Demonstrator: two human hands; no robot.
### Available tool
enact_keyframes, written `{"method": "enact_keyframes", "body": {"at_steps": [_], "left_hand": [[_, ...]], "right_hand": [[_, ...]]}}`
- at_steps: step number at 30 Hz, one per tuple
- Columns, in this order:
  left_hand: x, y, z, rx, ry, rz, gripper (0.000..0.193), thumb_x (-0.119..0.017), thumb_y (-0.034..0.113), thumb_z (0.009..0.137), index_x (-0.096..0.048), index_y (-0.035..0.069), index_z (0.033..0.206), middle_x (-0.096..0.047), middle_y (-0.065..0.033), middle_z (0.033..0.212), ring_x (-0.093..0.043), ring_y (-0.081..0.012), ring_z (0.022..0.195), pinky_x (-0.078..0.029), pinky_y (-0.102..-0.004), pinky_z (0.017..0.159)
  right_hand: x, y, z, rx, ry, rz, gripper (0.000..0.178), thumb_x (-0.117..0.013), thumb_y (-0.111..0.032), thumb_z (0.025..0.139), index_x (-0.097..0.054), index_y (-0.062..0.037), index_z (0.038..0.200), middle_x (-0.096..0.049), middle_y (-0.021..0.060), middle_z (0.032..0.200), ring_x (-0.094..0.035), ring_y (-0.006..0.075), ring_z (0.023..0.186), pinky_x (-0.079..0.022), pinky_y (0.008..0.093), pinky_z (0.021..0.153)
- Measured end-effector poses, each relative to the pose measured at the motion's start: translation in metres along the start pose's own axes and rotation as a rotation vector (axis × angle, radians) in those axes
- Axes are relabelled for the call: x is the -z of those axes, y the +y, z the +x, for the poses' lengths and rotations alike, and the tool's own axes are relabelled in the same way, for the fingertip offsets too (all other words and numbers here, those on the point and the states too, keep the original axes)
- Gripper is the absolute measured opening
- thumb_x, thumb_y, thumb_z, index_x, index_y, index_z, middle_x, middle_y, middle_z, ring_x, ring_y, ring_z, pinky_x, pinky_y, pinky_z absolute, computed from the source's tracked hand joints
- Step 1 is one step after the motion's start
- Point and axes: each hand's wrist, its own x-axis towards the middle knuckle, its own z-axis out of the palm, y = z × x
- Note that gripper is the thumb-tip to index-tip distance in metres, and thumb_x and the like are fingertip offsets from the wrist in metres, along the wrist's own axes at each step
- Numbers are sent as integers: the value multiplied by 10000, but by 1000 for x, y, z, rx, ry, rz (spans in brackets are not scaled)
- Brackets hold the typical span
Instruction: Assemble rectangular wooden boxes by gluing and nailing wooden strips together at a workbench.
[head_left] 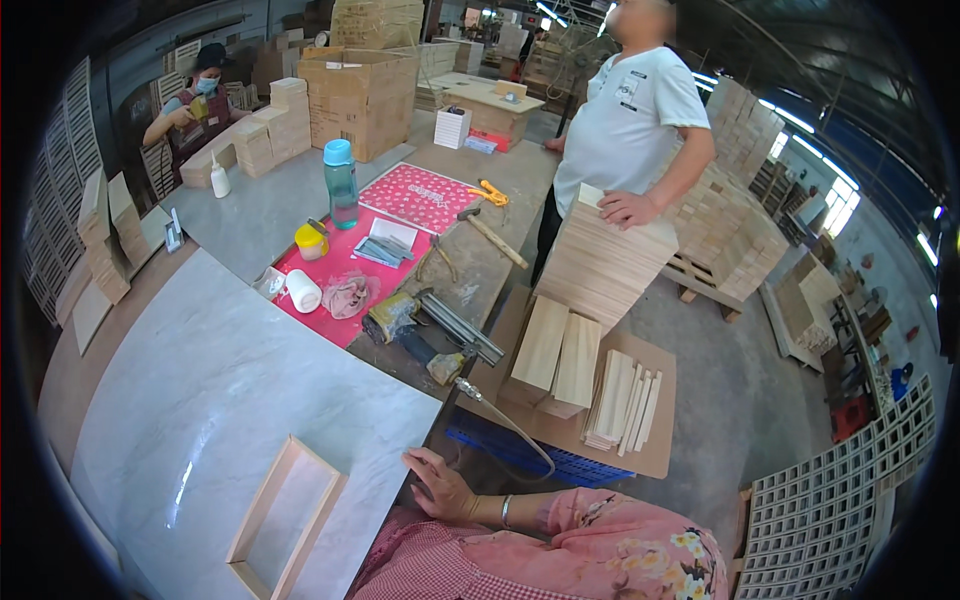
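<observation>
My right hand (440,487) rests at the corner of the grey marbled tabletop (200,385). Its fingers are loosely bent and apart, with nothing seen in them. A bracelet circles that wrist, below a pink flowered sleeve. My left hand does not show. On the tabletop, left of my right hand, lies a rectangular wooden frame (318,515), partly cut off at the bottom. Beyond the hand, on the worktable, are a pneumatic nail gun (415,340) joined to an air hose (510,425) and strips of staples (465,327).
A blue bottle (341,190), yellow-lidded jar (311,241), pliers (437,258) and hammer (495,240) lie farther back. Wooden slats (545,345) are stacked at right. A person in a white shirt (630,120) stands beside them; another (205,105) works at far left.
</observation>
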Motion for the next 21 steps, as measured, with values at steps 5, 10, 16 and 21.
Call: {"method": "enact_keyframes", "body": {"at_steps": [5,10,16,21], "left_hand": [[-12,-35,9,-86,10,32,365,-519,266,1053,-647,-62,959,-638,-265,872,-589,-417,814,-496,-449,776],[-26,-77,18,-231,66,247,333,-511,246,1052,-650,-48,976,-643,-247,894,-592,-422,819,-501,-446,765],[-7,13,27,445,-265,-607,244,-478,161,1052,-644,-18,1063,-660,-218,981,-607,-426,821,-507,-447,763],[-2,19,22,643,-396,-807,229,-471,133,1045,-632,-15,1112,-657,-220,1032,-607,-429,853,-510,-453,774]], "right_hand": [[-2,5,-4,0,-16,13,727,-676,-3,838,-413,-10,1516,-400,197,1503,-537,333,1277,-501,330,1025],[-3,7,-4,-12,-44,41,732,-678,-3,839,-408,-12,1519,-394,199,1506,-541,328,1269,-506,325,1013],[-3,8,-6,-10,-49,28,738,-678,-3,840,-401,-13,1524,-390,200,1508,-544,330,1265,-509,327,1009],[-1,6,-4,10,-35,17,738,-673,-3,842,-398,-14,1526,-389,201,1510,-539,337,1279,-507,331,1016]]}}
